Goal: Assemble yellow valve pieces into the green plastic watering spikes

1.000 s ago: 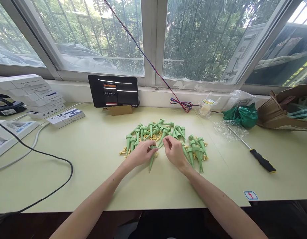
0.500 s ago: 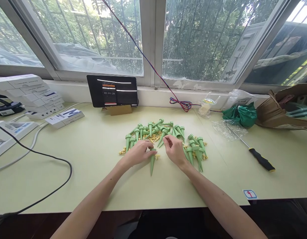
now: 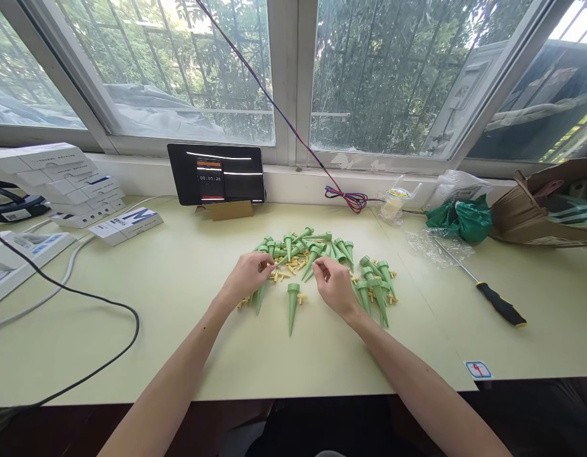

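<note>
A single green plant watering spike (image 3: pixel 292 308) lies on the table between my forearms, its tip toward me. Beside its cap is a small yellow T-shaped valve (image 3: pixel 301 298). My left hand (image 3: pixel 248 276) is at the left side of the heap of green watering spikes (image 3: pixel 315 254), fingertips drawn together next to several loose yellow valves (image 3: pixel 280 275); whatever they pinch is hidden. On the other side, my right hand (image 3: pixel 335 287) hovers with thumb and fingers closed near the middle of the heap. I cannot make out anything between them.
A tablet (image 3: pixel 217 174) on a cardboard stand shows a timer. White boxes (image 3: pixel 59 184) are stacked at the left, near a black cable (image 3: pixel 107 304). To the right lie a screwdriver (image 3: pixel 500 304), a green bag (image 3: pixel 459 219) and a cardboard box (image 3: pixel 526 209).
My left hand has let go of the single watering spike and moved left and away from me to the heap. The spike stays on the table. My right hand has hardly moved.
</note>
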`<state>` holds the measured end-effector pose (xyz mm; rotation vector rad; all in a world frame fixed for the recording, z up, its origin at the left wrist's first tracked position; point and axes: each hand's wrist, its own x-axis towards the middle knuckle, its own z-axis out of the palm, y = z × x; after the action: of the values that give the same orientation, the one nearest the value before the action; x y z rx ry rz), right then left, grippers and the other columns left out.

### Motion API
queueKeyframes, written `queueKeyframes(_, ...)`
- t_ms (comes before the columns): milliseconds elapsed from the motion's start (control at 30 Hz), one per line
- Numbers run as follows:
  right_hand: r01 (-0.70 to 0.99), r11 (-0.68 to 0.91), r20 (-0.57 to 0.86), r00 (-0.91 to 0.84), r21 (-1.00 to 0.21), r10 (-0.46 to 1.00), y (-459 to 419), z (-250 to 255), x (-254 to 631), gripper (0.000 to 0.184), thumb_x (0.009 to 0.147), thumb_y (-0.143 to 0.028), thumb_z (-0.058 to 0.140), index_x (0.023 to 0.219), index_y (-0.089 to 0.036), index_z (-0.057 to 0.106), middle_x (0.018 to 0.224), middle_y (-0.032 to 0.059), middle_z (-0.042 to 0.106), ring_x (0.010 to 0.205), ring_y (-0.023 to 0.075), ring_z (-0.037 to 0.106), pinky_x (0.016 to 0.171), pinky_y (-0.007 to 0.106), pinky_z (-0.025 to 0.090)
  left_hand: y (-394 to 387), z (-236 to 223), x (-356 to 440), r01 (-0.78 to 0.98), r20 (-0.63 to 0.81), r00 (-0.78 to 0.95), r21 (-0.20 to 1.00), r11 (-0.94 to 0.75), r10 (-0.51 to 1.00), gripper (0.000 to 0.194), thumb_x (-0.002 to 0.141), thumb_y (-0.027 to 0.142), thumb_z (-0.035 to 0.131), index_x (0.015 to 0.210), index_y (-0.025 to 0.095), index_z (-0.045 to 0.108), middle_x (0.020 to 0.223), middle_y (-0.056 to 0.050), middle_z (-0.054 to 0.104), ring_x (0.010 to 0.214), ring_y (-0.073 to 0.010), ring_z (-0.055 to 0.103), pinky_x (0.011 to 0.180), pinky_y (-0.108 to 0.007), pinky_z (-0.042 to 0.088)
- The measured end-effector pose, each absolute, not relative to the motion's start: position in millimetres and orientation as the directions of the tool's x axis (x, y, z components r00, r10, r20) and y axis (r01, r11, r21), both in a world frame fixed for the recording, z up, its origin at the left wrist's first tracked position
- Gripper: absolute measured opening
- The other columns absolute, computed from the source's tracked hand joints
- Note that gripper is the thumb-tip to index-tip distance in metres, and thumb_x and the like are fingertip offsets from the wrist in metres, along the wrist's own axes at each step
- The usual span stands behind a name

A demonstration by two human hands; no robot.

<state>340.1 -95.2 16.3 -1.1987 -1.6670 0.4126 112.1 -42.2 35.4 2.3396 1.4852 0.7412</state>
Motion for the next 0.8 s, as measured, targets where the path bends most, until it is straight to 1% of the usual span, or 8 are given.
queueKeyframes(100,0.520,0.457,0.523,-0.023,-0.722,0.852,-94.5,15.4,340.3,0.020,0.096,-0.026,0.046,0.082,-0.018,0.057,0.074,0.0038,0.060,0.064,0.0165,0.053,0.060,0.028,0.041,-44.4,35.9,113.1,0.750,0.262,0.395,0.461,-0.474,0.880,0.024,0.085,0.033,0.052,0.080,0.021,0.073,0.079,-0.006,0.064,0.069,-0.0197,0.058,0.067,-0.030,0.043)
queueKeyframes(200,0.529,0.461,0.524,-0.035,-0.713,0.851,-94.0,14.4,340.6,0.019,0.096,-0.025,0.046,0.083,-0.018,0.057,0.075,0.0039,0.060,0.065,0.0167,0.054,0.062,0.028,0.041,-48.4,38.6,114.7,0.755,0.247,0.419,0.440,-0.487,0.874,0.022,0.083,0.031,0.054,0.082,0.021,0.074,0.085,-0.006,0.061,0.071,-0.0192,0.058,0.067,-0.030,0.043)
queueKeyframes(400,0.540,0.462,0.527,-0.041,-0.703,0.849,-94.1,12.8,340.1,0.018,0.095,-0.025,0.046,0.082,-0.018,0.057,0.074,0.0035,0.060,0.064,0.0166,0.053,0.062,0.028,0.041,-49.6,37.2,114.3,0.810,0.214,0.431,0.337,-0.481,0.876,0.020,0.081,0.024,0.054,0.082,0.022,0.073,0.083,-0.005,0.056,0.069,-0.0202,0.057,0.065,-0.031,0.041)
queueKeyframes(500,0.540,0.465,0.526,-0.047,-0.702,0.849,-93.9,12.1,339.8,0.018,0.095,-0.025,0.047,0.082,-0.018,0.057,0.074,0.0035,0.060,0.064,0.0165,0.054,0.061,0.028,0.041,-49.7,35.8,114.9,0.827,0.190,0.430,0.310,-0.469,0.883,0.020,0.080,0.021,0.053,0.083,0.021,0.073,0.084,-0.006,0.056,0.070,-0.0206,0.057,0.064,-0.031,0.041)
queueKeyframes(800,0.538,0.479,0.529,-0.071,-0.694,0.845,-95.3,13.1,339.0,0.018,0.095,-0.024,0.047,0.081,-0.018,0.057,0.074,0.0032,0.061,0.064,0.0162,0.054,0.062,0.027,0.042,-51.2,37.9,115.9,0.860,0.125,0.414,0.270,-0.433,0.901,0.022,0.088,0.027,0.051,0.088,0.021,0.072,0.091,-0.006,0.058,0.075,-0.0205,0.059,0.069,-0.031,0.043)
